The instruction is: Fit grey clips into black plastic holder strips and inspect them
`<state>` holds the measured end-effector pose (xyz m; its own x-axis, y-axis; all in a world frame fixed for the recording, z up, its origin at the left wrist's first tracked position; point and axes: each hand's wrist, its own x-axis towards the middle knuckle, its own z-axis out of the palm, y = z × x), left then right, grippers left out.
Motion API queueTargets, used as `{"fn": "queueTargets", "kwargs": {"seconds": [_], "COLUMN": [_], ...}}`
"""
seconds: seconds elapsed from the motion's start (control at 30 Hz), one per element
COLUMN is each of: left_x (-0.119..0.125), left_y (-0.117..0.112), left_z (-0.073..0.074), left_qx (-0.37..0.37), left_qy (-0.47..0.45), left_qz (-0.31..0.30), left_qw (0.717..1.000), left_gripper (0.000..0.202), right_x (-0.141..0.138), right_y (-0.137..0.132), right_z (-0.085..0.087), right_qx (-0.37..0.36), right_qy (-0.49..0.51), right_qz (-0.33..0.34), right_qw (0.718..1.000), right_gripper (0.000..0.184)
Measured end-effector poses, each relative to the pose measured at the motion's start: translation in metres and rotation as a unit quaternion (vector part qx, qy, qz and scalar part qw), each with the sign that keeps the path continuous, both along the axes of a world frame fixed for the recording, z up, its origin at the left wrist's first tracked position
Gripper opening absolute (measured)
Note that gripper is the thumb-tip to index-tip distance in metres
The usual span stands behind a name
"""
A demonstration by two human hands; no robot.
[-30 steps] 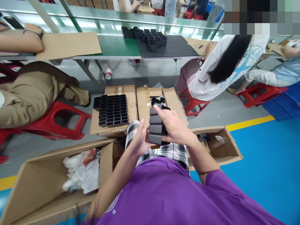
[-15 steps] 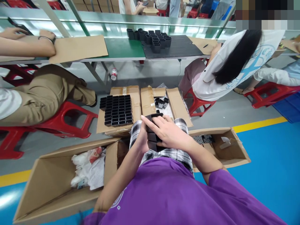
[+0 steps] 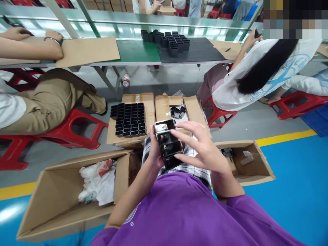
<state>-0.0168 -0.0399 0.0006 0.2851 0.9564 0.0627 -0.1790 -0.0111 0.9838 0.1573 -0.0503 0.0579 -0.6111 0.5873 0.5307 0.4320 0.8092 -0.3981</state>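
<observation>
Several black rectangular plastic cases (image 3: 170,147) lie in a row above my lap. My left hand (image 3: 154,150) grips them along their left side. The far one catches bright light on its surface. My right hand (image 3: 202,145) hovers at their right side, fingers spread, its fingertips at or very near the cases; whether they touch I cannot tell. Just beyond, a block of black open-topped cases (image 3: 130,119) stands on a cardboard box. An open carton (image 3: 189,102) beside it holds a few loose black pieces (image 3: 178,111).
At my left stands a large open carton (image 3: 51,191) with plastic bags and paper inside. Another open carton (image 3: 258,164) on my right holds dark perforated pieces. More black cases (image 3: 175,44) stand on the bench. Seated people on red stools (image 3: 87,126) flank me.
My right hand has lifted off the cases and spread its fingers to the right. The cases now show their shiny faces. At right, a co-worker's hand has risen with a dark object.
</observation>
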Motion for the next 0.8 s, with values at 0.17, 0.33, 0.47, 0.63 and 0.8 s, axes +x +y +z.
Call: {"fn": "queueTargets", "kwargs": {"seconds": [0.17, 0.33, 0.47, 0.63, 0.8], "left_x": [0.000, 0.006, 0.011, 0.012, 0.012], "left_y": [-0.002, 0.001, 0.005, 0.008, 0.006], "left_z": [0.025, 0.042, 0.048, 0.050, 0.057], "left_qx": [-0.219, -0.244, -0.222, -0.225, -0.275], "left_qy": [-0.197, -0.240, -0.231, -0.241, -0.273], "left_qz": [0.039, 0.040, 0.028, 0.028, 0.054], "left_qw": [0.955, 0.939, 0.947, 0.944, 0.920], "left_gripper": [0.077, 0.072, 0.072, 0.072, 0.073], "right_x": [0.002, -0.003, -0.002, -0.001, -0.001], "right_y": [-0.011, -0.017, -0.018, -0.019, -0.018], "right_z": [-0.016, -0.028, -0.031, -0.034, -0.035], "right_qx": [-0.025, -0.047, -0.043, -0.048, -0.025], "right_qy": [0.164, 0.237, 0.263, 0.276, 0.273], "right_qz": [-0.067, -0.081, -0.093, -0.098, -0.097], "right_qw": [0.984, 0.967, 0.960, 0.955, 0.957], "right_gripper": [0.050, 0.044, 0.044, 0.046, 0.045]}}
